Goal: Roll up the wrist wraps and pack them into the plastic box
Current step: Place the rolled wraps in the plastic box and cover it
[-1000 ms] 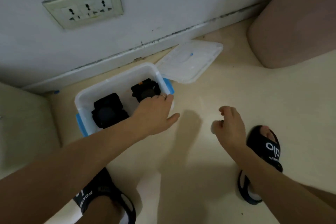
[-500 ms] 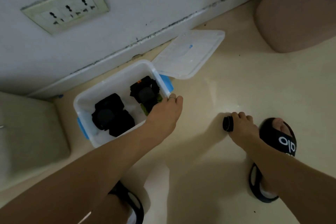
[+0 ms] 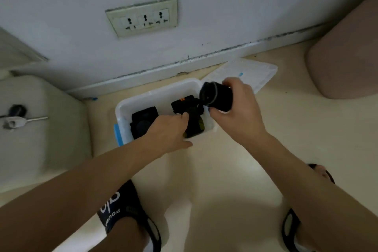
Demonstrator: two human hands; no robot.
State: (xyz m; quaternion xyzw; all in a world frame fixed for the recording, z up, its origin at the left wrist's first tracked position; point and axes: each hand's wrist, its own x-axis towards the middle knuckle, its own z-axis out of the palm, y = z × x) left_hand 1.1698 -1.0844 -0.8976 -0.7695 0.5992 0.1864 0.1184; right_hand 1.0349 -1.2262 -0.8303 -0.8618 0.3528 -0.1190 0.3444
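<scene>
A white plastic box (image 3: 155, 93) with blue clips stands on the floor by the wall. Inside it lie black rolled wrist wraps, one at the left (image 3: 143, 122) and one at the right (image 3: 191, 108). My left hand (image 3: 165, 135) reaches over the box's near rim, its fingers on the right-hand contents. My right hand (image 3: 235, 112) grips another black rolled wrist wrap (image 3: 216, 97) just above the box's right end.
The box's clear lid (image 3: 251, 75) lies on the floor behind and to the right. A beige cushion (image 3: 343, 61) sits at the right, a pale block (image 3: 34, 125) with a small tool (image 3: 16, 120) at the left. My feet in black sandals (image 3: 124, 213) stand below.
My right hand picked the rolled wrap off the floor and carried it up to the box's right end. My left hand moved from the rim into the box.
</scene>
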